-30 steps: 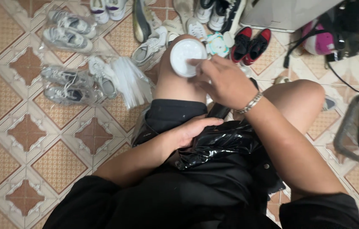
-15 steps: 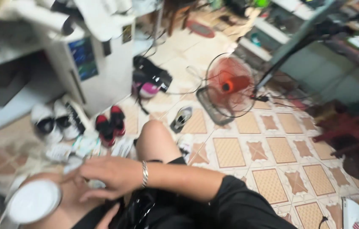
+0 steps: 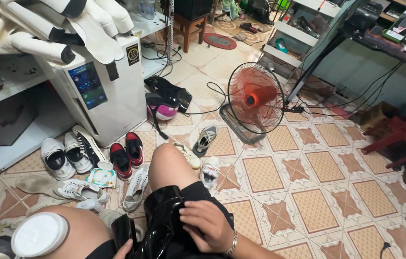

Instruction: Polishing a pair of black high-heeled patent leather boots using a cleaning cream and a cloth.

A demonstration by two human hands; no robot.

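I sit on a tiled floor with both bare knees up. My right hand (image 3: 208, 224), with a bracelet on the wrist, lies with curled fingers on a glossy black boot-like thing (image 3: 164, 216) in my lap. Only the fingertips of my left hand (image 3: 125, 249) show at the bottom edge, touching the same black thing from below. A round white tub (image 3: 40, 235) rests on my left knee, apart from both hands.
A red floor fan (image 3: 256, 98) stands ahead with cables around it. A white machine (image 3: 104, 91) is at the left. Red-and-black shoes (image 3: 126, 154), white sneakers (image 3: 64, 156) and a grey sneaker (image 3: 206, 139) lie near my knees. Red stools (image 3: 395, 139) stand at the right.
The view has swung up from my lap towards the room. My right hand left the white tub and came down onto the glossy black thing.
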